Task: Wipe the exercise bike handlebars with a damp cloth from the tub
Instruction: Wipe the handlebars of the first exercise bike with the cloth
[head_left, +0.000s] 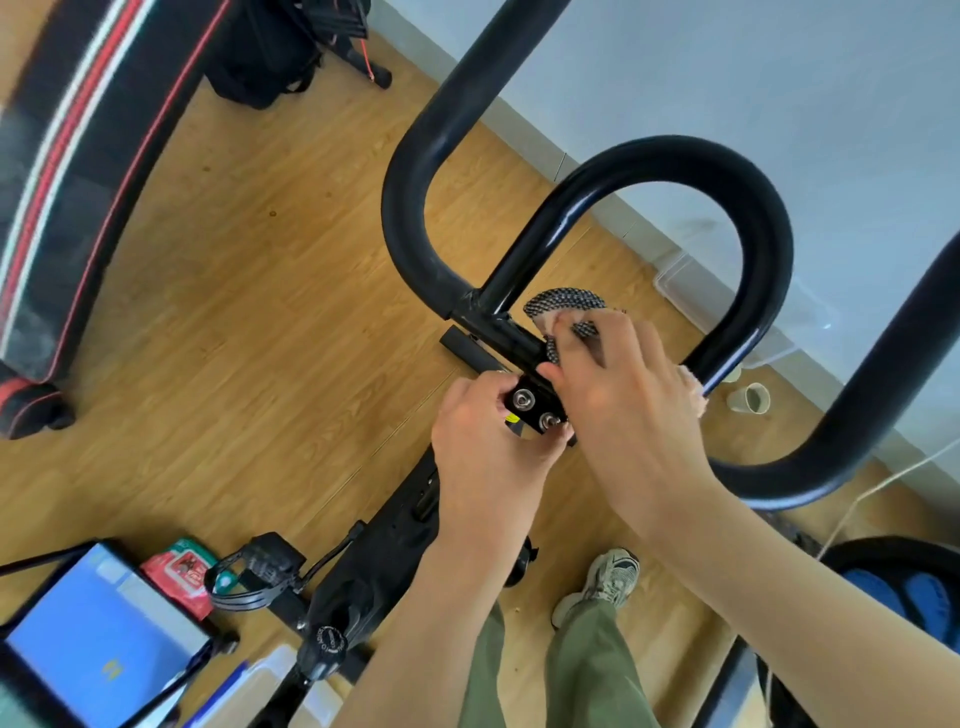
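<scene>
Now right hand (618, 387) clutches cloth (563, 302) against handlebars (769, 218); left hand (483, 449) grips clamp (531, 409).

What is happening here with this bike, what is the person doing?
A person is wiping the handlebars of an exercise bike. The right hand holds a patterned cloth against the bar at the middle, by the loop. The left hand grips the bracket with two bolts just below.
</scene>
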